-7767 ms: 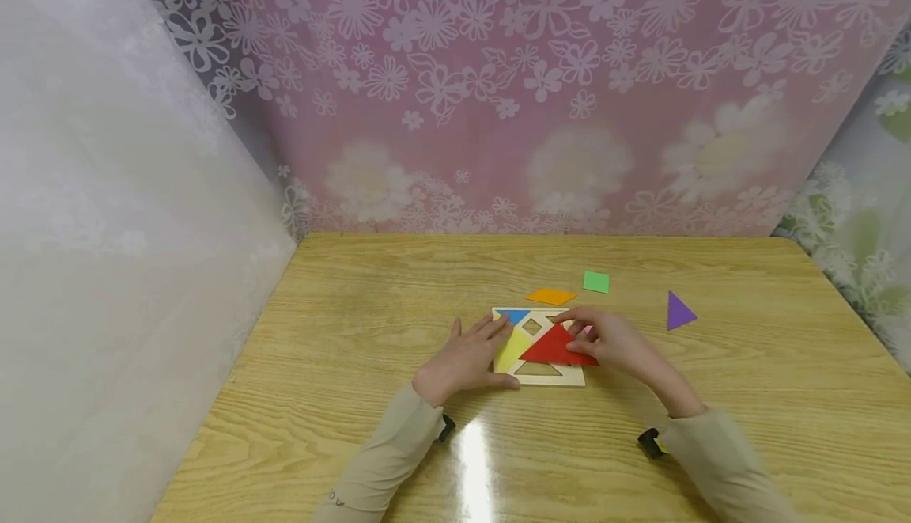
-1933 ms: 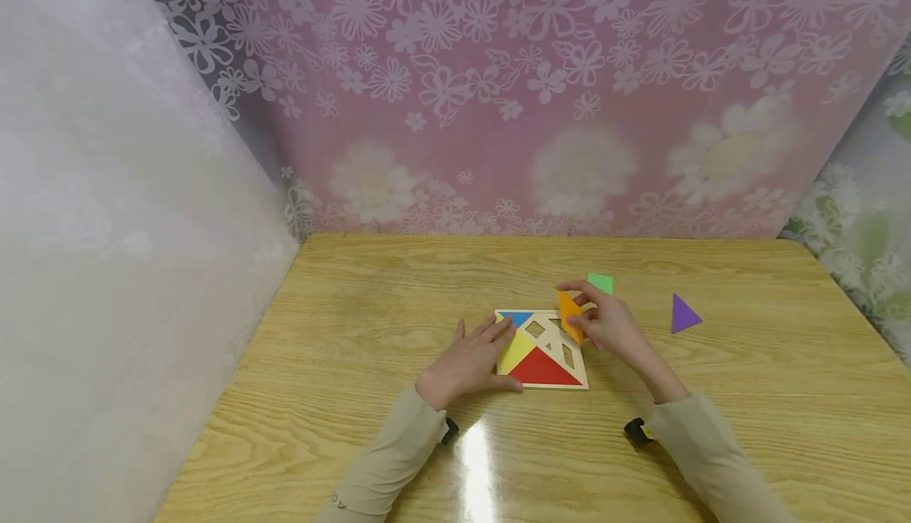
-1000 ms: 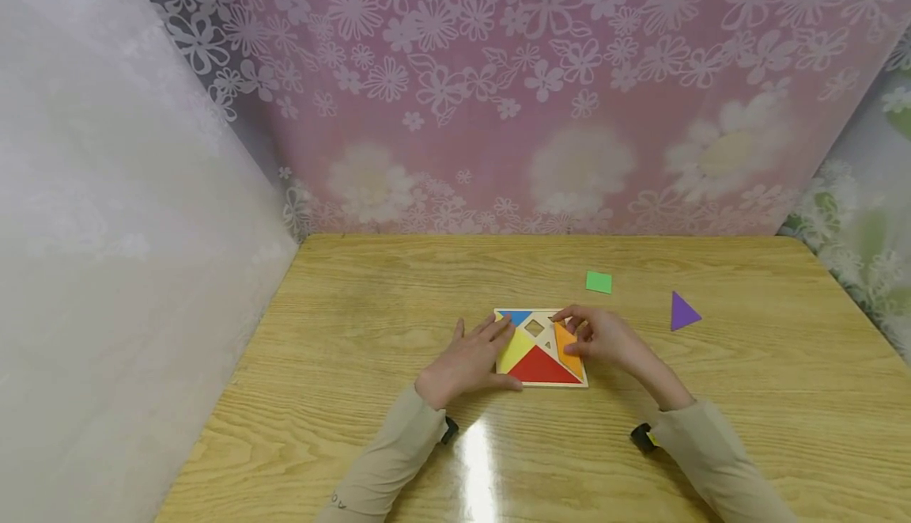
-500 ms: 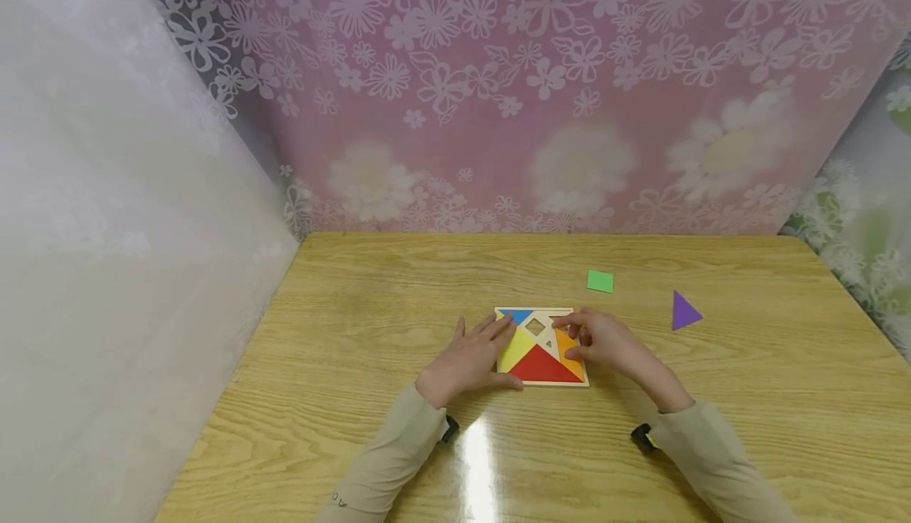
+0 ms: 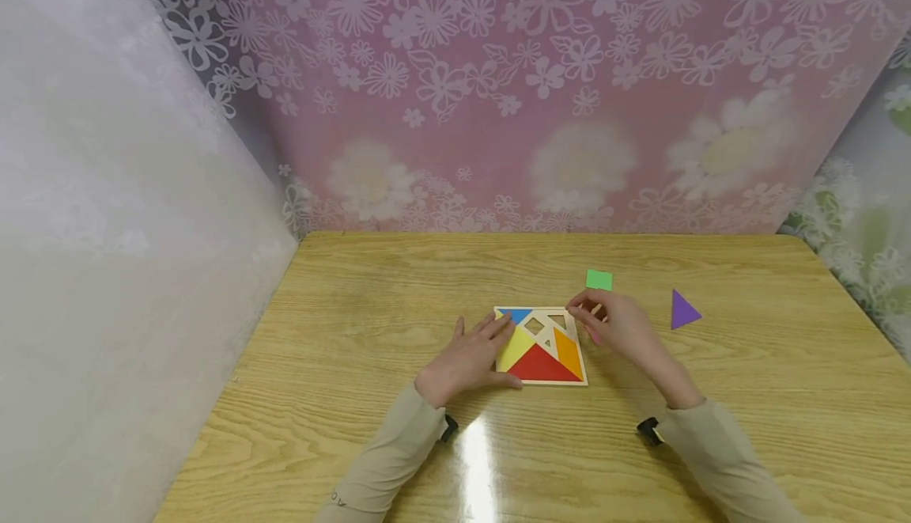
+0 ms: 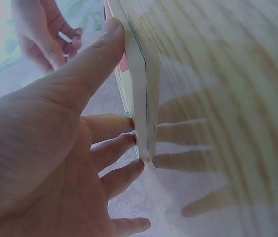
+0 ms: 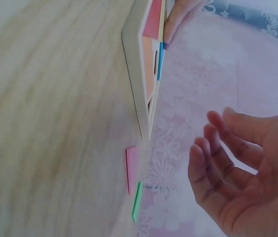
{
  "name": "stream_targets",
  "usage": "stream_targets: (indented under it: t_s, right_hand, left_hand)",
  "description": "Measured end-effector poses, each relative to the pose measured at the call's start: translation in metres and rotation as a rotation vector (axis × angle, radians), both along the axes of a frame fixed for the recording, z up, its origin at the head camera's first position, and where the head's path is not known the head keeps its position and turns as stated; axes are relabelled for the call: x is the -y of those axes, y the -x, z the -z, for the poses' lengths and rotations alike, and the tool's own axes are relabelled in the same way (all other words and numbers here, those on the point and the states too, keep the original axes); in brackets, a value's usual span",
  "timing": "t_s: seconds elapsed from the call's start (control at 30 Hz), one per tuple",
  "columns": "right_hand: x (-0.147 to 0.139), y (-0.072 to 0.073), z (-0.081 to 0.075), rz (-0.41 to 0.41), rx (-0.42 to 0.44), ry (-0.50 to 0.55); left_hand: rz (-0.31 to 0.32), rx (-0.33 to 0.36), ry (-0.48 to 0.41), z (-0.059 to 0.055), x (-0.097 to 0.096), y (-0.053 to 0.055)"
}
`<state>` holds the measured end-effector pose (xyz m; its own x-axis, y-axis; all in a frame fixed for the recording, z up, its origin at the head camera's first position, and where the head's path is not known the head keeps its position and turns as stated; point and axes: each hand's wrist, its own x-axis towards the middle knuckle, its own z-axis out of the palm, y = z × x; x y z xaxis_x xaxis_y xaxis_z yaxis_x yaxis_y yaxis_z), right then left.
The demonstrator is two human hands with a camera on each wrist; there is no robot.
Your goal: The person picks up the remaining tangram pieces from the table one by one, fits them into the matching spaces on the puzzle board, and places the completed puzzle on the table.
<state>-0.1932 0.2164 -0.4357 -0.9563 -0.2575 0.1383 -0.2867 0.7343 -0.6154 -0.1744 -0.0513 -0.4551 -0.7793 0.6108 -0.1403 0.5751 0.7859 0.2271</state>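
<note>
A light wooden tangram board (image 5: 546,322) holds yellow (image 5: 517,346), red (image 5: 538,365), blue (image 5: 515,316) and orange (image 5: 567,353) pieces in its recesses. My left hand (image 5: 470,358) rests on the board's left side, fingers extended over it and thumb along the near edge. The right hand (image 5: 621,335) hovers by the board's far right corner, fingers loosely bent; in the right wrist view this hand (image 7: 242,173) has nothing between thumb and fingers. Below it lies a pink piece (image 5: 594,336), partly covered in the head view. Diamond-shaped, triangular and tiny openings show in the board.
Beyond the right hand lies a green piece (image 5: 599,278), its near part overlapped by the fingers. Farther right is a purple triangle (image 5: 684,311). The wooden table (image 5: 377,293) meets a flowered pink curtain (image 5: 455,111) at the back.
My right hand picked up the orange piece, set it into the board's right side, let go and moved up and right. Earlier the red triangle went in at the near side. The left hand stayed.
</note>
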Motion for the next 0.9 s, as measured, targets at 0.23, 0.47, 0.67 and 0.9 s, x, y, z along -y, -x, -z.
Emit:
stream_targets:
  t_s: [0.23, 0.47, 0.67, 0.9]
  right_hand:
    - [-0.009, 0.0, -0.006, 0.06, -0.065, 0.007]
    - [-0.018, 0.002, -0.009, 0.074, -0.073, 0.003]
    - [-0.026, 0.006, -0.007, 0.088, -0.079, 0.009]
    - [-0.036, 0.021, -0.002, 0.136, -0.08, -0.026]
  left_hand:
    - [-0.001, 0.008, -0.005, -0.001, 0.0, 0.0]
    - [-0.006, 0.016, -0.009, -0.001, 0.0, 0.0]
    - [-0.01, 0.026, -0.016, -0.002, 0.0, -0.001]
    - [-0.01, 0.031, -0.01, -0.002, 0.0, -0.001]
